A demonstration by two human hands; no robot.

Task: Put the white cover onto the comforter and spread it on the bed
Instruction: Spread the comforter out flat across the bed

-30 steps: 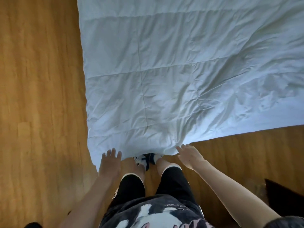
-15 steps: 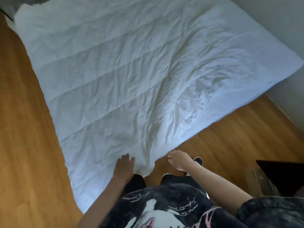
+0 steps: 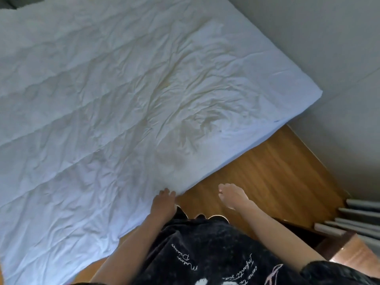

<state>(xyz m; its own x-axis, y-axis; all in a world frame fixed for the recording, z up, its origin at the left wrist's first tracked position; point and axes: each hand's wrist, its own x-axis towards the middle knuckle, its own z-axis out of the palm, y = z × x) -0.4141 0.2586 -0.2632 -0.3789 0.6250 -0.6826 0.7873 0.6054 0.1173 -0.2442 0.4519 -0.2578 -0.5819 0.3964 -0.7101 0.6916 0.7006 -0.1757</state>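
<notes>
With my left hand [image 3: 163, 203] resting loose-fingered at the near edge of the comforter [image 3: 123, 99] spread on the wooden floor [image 3: 267, 171] and my right hand [image 3: 231, 195] released above bare boards, I judged stepping forward could drag and bunch it.

Comforter [image 3: 123, 112] spread flat across the floor [image 3: 265, 171], far corner up against the wall [image 3: 308, 38]. Left hand [image 3: 163, 204] at its near edge, right hand [image 3: 232, 195] beside, over bare floor.
</notes>
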